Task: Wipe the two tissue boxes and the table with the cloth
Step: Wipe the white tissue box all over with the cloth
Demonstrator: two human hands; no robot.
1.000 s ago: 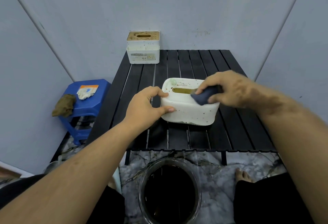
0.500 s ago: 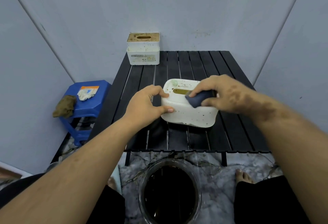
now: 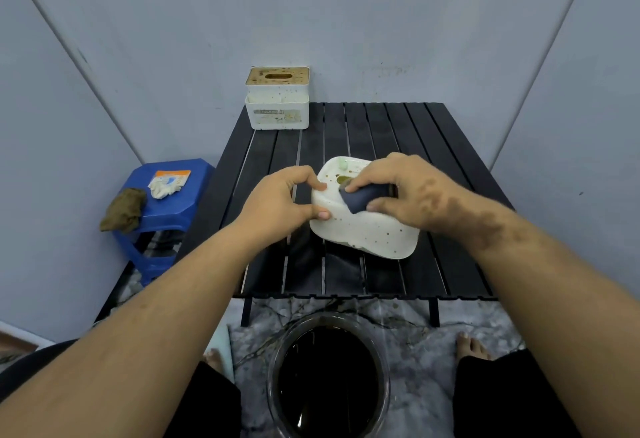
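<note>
1. the left hand [image 3: 277, 200] has its grip curled on the left end of the near box [image 3: 363, 226], thumb on the front face and fingers on the top edge, so it's holding it steady
2. the right hand [image 3: 398, 191] has its grip closed around a bunched dark blue cloth [image 3: 358, 196], pressed right on the box's top beside the slot
3. near box is white, speckled with brown spots, tilted a bit and sitting mid bench [image 3: 433, 146], slightly toward the front
4. the far box [image 3: 277, 99] is at the back left corner of the bench, up against the wall, white with a brownish dirty lid, well apart from both hands
5. bench is black and slatted, looks kinda smeary between the boxes
6. off to the left there's a blue stool [image 3: 166, 195] with a brown rag [image 3: 123, 210] hanging off its edge and a crumpled white thing next to an orange packet, can't tell what exactly
7. on the floor right under the front edge of the bench sits a round bin [image 3: 329, 375] with a dark inside, between the person's bare feet
</note>
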